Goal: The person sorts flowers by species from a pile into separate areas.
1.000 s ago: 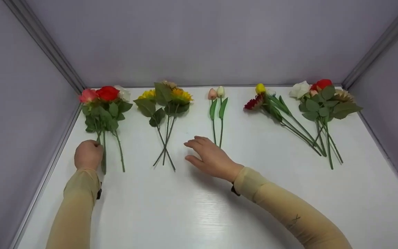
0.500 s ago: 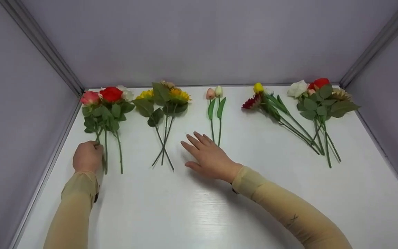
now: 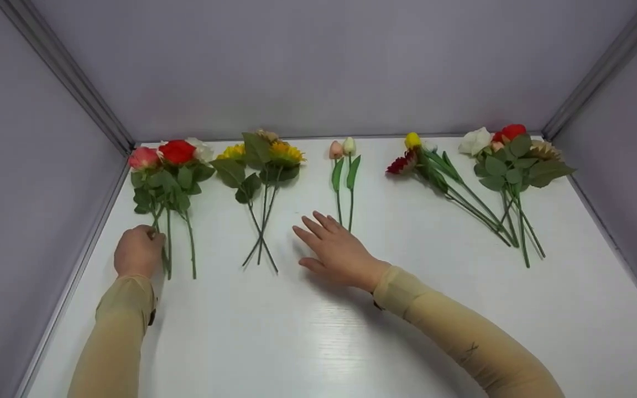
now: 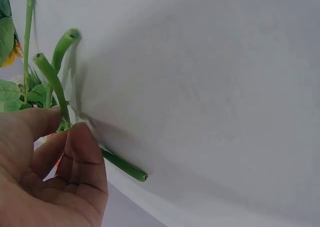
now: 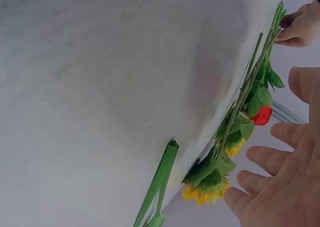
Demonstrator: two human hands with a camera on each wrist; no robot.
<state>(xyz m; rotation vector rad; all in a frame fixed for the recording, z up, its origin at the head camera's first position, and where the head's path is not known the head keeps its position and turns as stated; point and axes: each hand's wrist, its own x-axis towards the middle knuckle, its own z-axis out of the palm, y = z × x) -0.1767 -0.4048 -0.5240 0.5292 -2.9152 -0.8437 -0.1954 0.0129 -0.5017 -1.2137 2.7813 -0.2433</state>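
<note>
My left hand (image 3: 137,253) is at the far left, thumb and fingertips pinching a green rose stem (image 4: 57,89) near its lower end. That stem runs up under the pink rose (image 3: 144,158), beside a red rose (image 3: 177,151) and a white rose (image 3: 201,150). Other cut stem ends (image 4: 131,171) stick out around the fingers in the left wrist view. My right hand (image 3: 340,254) hovers palm down over the middle of the table, fingers spread, holding nothing. It hides the lower stems of a pink tulip (image 3: 335,150) and a white tulip (image 3: 350,146).
Sunflowers (image 3: 286,152) with crossed stems lie between the hands. Right of the tulips are a dark red flower (image 3: 401,162) and a yellow tulip (image 3: 412,140). A mixed bunch with a white rose (image 3: 476,141) lies far right. Grey walls (image 3: 318,66) enclose the white table (image 3: 230,342).
The rose bunch has shifted slightly right relative to the sunflowers, its stems lying closer to parallel. The right hand's fingers have spread wider. Over the last half second little has moved.
</note>
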